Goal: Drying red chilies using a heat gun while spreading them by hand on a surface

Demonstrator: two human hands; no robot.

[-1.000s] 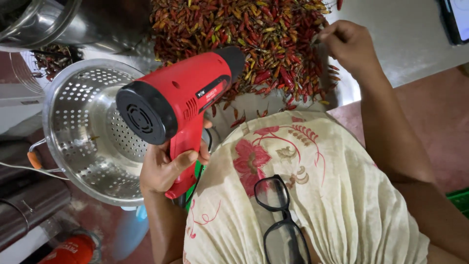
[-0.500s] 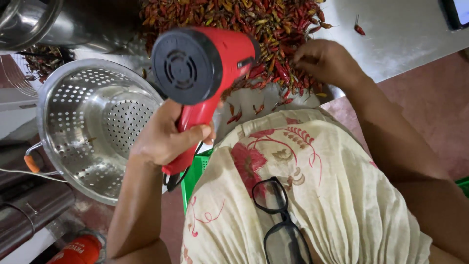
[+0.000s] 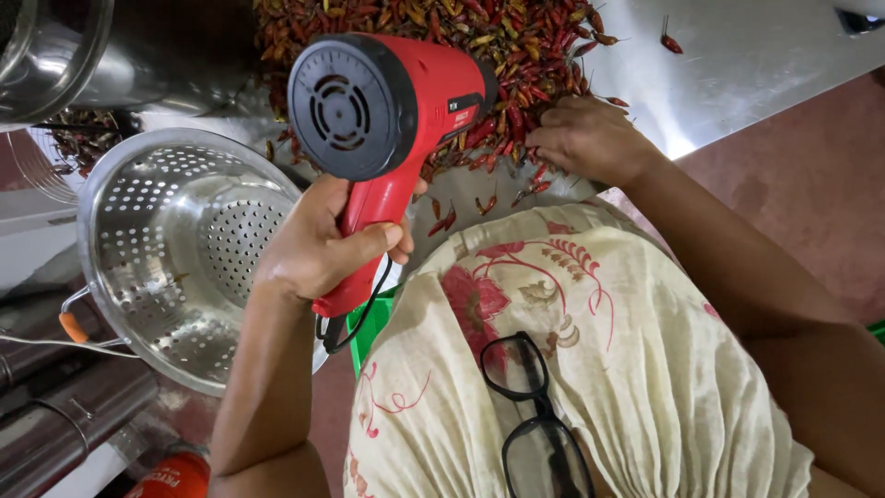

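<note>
While the left hand (image 3: 318,244) clenches the handle of a red plastic heat gun (image 3: 387,129), the gun's barrel runs away from the grip toward the chillies (image 3: 516,46), its black vented back facing the camera. Those dried chillies, red and wrinkled, lie heaped on a smooth steel table (image 3: 756,65) just past the nozzle. Nearer them, the right hand (image 3: 590,138) rests fingers-down on the heap's edge; whether it pinches any I cannot tell. A perforated steel colander (image 3: 157,249) sits left.
</note>
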